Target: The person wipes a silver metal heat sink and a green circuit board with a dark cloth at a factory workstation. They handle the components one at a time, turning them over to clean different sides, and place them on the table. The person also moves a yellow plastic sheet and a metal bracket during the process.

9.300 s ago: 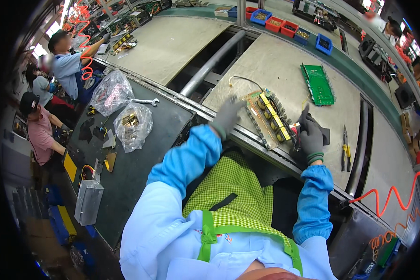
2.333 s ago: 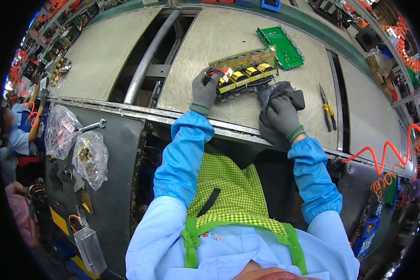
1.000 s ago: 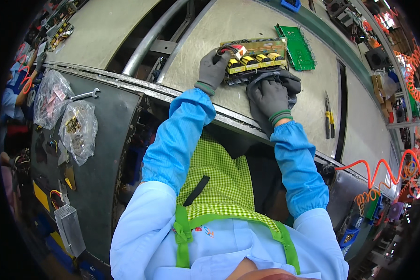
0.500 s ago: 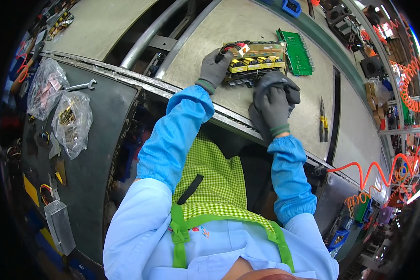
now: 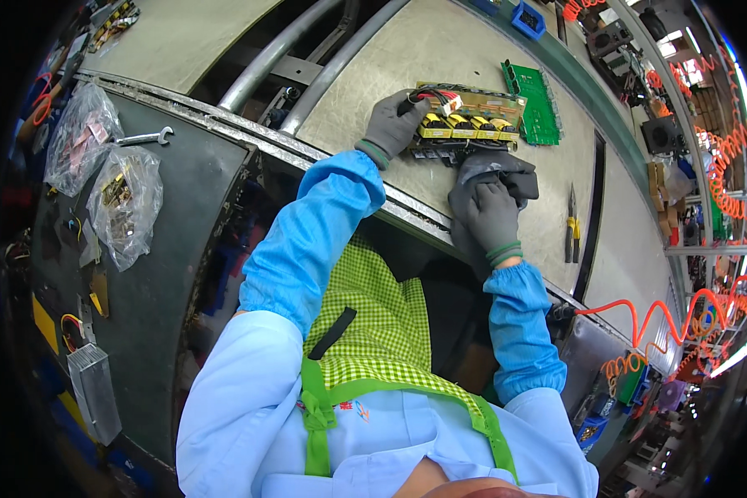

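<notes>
On the metal bench lies a circuit board with a row of yellow transformers and a bundle of wires ending in a white connector. My gloved left hand is closed round the board's left end, by the wires. My gloved right hand grips a dark grey cloth, bunched against the board's near edge. The cloth hides part of that edge and the fingertips. A green circuit board lies just beyond, at the right.
Yellow-handled pliers lie right of the cloth. On the dark table at left are a wrench, a plastic bag of metal parts and a finned aluminium part. A coiled red air hose hangs at right. A blue bin stands at the back.
The view has shifted slightly. The cloth in my right hand has moved a little along the board's near edge; my left hand keeps its hold.
</notes>
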`<state>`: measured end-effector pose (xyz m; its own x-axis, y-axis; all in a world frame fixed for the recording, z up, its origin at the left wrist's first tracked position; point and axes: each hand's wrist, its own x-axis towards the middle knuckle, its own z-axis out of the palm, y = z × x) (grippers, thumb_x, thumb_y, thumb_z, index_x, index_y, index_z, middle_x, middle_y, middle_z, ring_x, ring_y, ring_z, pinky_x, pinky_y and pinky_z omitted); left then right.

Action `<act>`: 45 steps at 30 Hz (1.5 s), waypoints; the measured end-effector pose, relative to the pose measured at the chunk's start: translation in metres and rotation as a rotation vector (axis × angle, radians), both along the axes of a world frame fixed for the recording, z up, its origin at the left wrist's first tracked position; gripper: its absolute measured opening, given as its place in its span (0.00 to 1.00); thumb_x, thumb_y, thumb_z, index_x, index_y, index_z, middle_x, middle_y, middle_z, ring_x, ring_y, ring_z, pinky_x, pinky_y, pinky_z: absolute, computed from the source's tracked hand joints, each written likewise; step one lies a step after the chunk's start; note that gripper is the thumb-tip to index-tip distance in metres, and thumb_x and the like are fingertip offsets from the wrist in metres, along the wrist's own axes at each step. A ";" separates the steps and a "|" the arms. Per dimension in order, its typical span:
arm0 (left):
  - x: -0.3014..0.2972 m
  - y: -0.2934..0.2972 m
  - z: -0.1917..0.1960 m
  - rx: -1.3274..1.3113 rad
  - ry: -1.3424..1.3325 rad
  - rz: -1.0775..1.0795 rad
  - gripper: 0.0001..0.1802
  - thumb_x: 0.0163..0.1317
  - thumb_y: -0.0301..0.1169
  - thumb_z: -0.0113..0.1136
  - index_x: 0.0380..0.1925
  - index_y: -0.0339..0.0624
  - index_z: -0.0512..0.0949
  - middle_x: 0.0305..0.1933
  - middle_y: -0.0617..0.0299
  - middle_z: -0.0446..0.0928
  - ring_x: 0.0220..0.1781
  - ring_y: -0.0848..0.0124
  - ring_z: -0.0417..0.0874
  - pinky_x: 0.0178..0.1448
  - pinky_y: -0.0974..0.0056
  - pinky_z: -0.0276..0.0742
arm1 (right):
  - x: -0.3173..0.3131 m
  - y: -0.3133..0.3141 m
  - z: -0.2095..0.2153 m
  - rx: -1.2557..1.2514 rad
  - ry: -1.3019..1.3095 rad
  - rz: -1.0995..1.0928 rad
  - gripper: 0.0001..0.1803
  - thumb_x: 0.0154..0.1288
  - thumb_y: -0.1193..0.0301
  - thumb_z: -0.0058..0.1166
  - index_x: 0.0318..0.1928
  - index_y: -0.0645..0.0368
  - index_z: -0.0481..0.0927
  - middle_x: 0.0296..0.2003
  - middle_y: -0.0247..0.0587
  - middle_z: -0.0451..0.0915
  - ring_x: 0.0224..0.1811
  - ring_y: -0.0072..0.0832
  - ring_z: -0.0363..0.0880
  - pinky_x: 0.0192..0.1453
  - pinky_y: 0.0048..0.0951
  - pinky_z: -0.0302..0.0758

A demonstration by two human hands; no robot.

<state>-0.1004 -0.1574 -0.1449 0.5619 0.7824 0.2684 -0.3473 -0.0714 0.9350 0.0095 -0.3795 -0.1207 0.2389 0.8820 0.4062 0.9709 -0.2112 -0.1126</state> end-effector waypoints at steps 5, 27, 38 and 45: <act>0.004 0.003 -0.003 0.012 -0.034 -0.008 0.17 0.63 0.37 0.61 0.44 0.35 0.79 0.32 0.60 0.82 0.33 0.79 0.80 0.39 0.71 0.77 | -0.006 0.020 0.004 0.052 0.220 0.024 0.11 0.54 0.65 0.52 0.33 0.60 0.78 0.33 0.51 0.76 0.42 0.49 0.73 0.46 0.48 0.69; 0.006 0.001 -0.003 0.063 -0.041 0.005 0.15 0.61 0.33 0.62 0.44 0.35 0.79 0.33 0.58 0.82 0.34 0.77 0.81 0.40 0.71 0.78 | -0.027 0.002 0.000 0.053 0.448 -0.009 0.12 0.53 0.69 0.53 0.37 0.63 0.78 0.36 0.50 0.79 0.44 0.47 0.76 0.51 0.46 0.72; 0.010 0.001 -0.008 0.081 -0.039 -0.012 0.14 0.64 0.35 0.58 0.43 0.36 0.79 0.37 0.56 0.83 0.38 0.75 0.82 0.45 0.67 0.79 | -0.011 0.039 -0.018 -0.152 -0.068 -0.144 0.22 0.58 0.53 0.52 0.44 0.58 0.78 0.44 0.49 0.77 0.51 0.47 0.71 0.54 0.51 0.66; 0.022 -0.016 -0.008 0.373 -0.015 0.173 0.14 0.58 0.30 0.61 0.44 0.38 0.79 0.37 0.49 0.82 0.42 0.63 0.84 0.48 0.60 0.79 | -0.023 0.002 -0.009 -0.176 -0.043 -0.109 0.20 0.58 0.62 0.51 0.45 0.64 0.79 0.51 0.57 0.75 0.58 0.54 0.69 0.62 0.51 0.64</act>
<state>-0.0780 -0.1733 -0.1527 0.4249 0.7122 0.5588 -0.3134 -0.4634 0.8289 -0.0134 -0.3775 -0.1294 0.3228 0.9100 0.2603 0.9443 -0.3282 -0.0238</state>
